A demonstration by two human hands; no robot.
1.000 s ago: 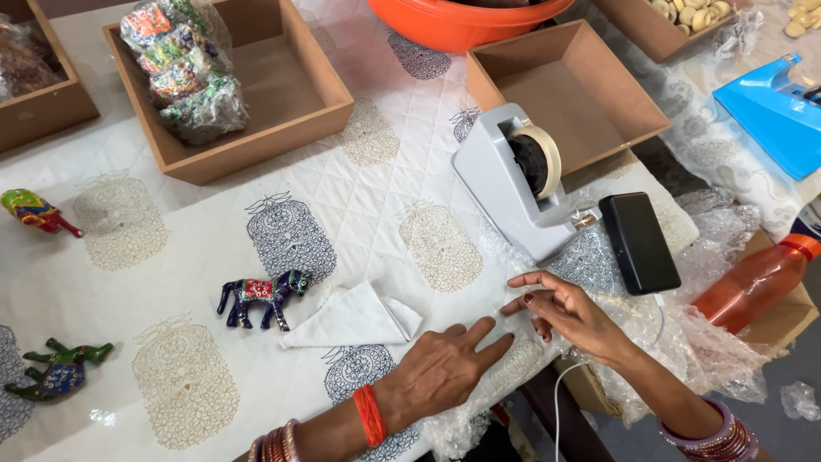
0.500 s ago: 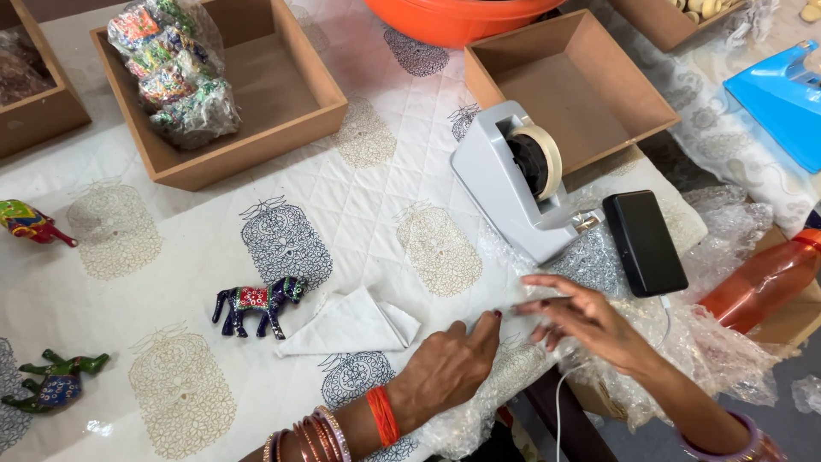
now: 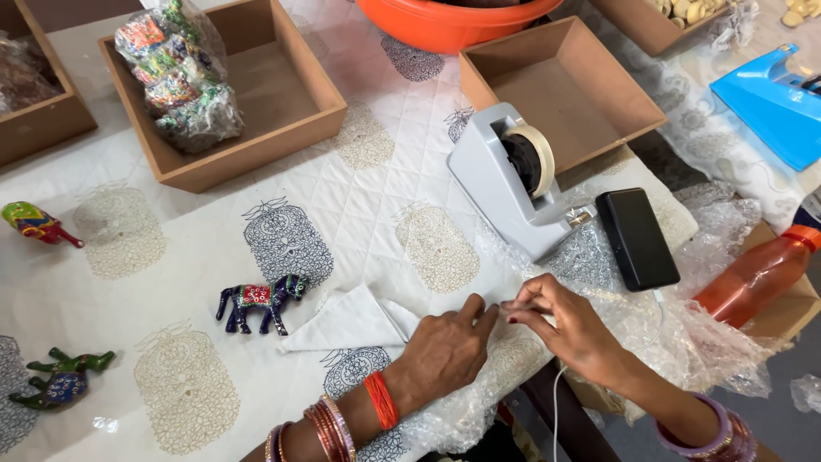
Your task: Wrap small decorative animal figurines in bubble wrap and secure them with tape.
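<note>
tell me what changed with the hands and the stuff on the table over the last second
Little changed. The right hand keeps its pinch grip on a strip of clear tape, shifting slightly toward the left hand, which stays flat on the bubble wrap. The folded white paper, blue toy horse, tape dispenser and black phone have not moved; the apparent shift is just the camera.

Craft packing table, tape dispenser (image 3: 513,175), bubble wrap (image 3: 684,334), wooden trays (image 3: 560,90), painted figurines (image 3: 259,301)
</note>
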